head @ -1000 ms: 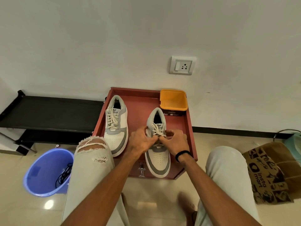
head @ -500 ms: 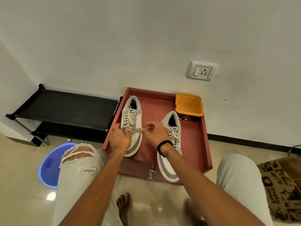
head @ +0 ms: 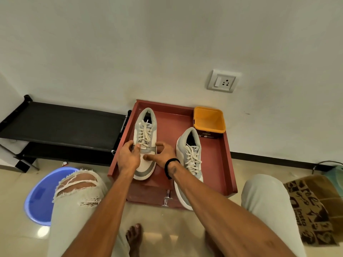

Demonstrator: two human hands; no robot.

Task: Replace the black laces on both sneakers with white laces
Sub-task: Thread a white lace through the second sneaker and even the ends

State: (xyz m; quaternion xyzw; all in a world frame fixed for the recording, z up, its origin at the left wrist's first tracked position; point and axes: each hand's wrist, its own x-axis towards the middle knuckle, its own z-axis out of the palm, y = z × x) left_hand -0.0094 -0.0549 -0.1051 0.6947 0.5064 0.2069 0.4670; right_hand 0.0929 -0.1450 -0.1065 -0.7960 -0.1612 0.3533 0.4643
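Both hands have left the right sneaker (head: 189, 164) since a second ago and now sit on the left sneaker (head: 145, 143), one at each flank. That sneaker lies near the tray's (head: 228, 164) left wall, its long axis running from the tray's far edge toward the near one: heel opening at the far end, toe toward the person. White laces (head: 144, 136) cross its eyelets, and the right sneaker shows white laces too, so the relacing looks done and this reads as a final adjustment or tidy-up.

Left hand (head: 128, 157) curls against the shoe's left side at the lowest lace rows, thumb up near the laces; whether it pinches a lace or just the upper I cannot tell. Right hand (head: 163, 152) cups the right side, fingers curled over the edge, thumb lying across the toe box. Both grips are equally near, bracketing the shoe across its short axis, so any slide would go along its length.

Right sneaker lies parallel, nearer the near edge, toe overhanging it. An orange tub (head: 208, 119) stands in the far right corner.
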